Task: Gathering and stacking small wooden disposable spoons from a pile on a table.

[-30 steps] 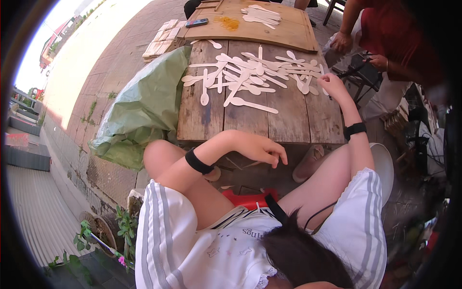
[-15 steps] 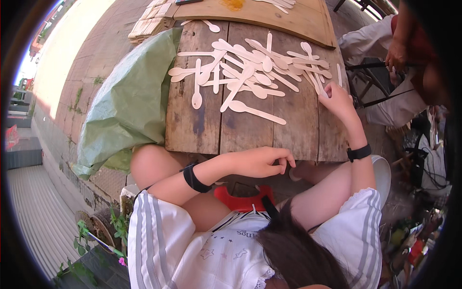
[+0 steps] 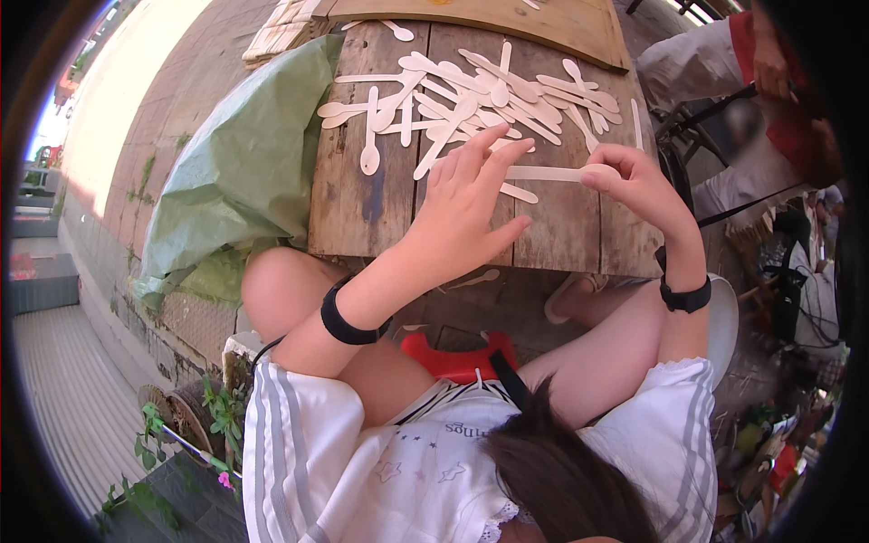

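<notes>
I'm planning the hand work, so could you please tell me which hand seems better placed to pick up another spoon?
Probably the left hand: it is open, near the spoon pile, and seems to grasp nothing, while the right hand pinches a pale spoon by one end.

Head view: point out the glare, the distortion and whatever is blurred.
In the head view, the sunlit pavement at upper left is washed out; the wooden board's near edge bows; clutter at lower right looks smeared; the pale spoons look fairly sharp.
</notes>
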A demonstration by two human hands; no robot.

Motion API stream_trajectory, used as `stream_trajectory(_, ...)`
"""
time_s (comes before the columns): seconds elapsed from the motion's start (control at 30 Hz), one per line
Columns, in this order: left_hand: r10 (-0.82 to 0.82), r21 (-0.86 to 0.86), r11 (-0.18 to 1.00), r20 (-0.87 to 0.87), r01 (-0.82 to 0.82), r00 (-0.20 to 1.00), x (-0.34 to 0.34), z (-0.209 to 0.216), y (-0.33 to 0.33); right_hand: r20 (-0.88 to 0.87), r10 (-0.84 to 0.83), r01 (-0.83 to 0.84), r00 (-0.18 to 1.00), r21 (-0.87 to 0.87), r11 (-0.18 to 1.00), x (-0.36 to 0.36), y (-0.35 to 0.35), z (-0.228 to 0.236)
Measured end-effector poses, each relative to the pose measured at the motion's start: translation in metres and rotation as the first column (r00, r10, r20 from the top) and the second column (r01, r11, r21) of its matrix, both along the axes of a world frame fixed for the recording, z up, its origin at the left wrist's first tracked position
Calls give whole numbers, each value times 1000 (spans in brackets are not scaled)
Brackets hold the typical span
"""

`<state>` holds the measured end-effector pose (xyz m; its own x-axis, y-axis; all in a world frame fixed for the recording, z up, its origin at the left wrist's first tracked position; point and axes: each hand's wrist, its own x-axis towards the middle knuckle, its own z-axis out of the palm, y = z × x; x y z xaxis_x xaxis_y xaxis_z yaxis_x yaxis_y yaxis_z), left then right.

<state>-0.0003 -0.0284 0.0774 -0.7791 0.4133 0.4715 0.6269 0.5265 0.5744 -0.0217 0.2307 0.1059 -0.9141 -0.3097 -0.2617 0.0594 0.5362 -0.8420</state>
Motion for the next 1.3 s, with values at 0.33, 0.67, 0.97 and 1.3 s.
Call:
stream_trajectory(0.33,-103,-21,990,558,138,824,3,-20,14,-407,-292,382,865,158,911,-37,16,-36)
stream_trajectory(0.67,-622,666,676,745,-316,241,-14,-32,13,-333,-124,319,935,635,703,-51,51,-88)
stream_trajectory(0.97,-539,715,507,699,-482,470,-31,-25,-2,-345,-363,469,866,305,829,-36,53,-35)
stream_trajectory(1.3,-180,637,716,564,-286,806,-48,-21,-7,-367,-82,153,927,169,974,-16,8,-24)
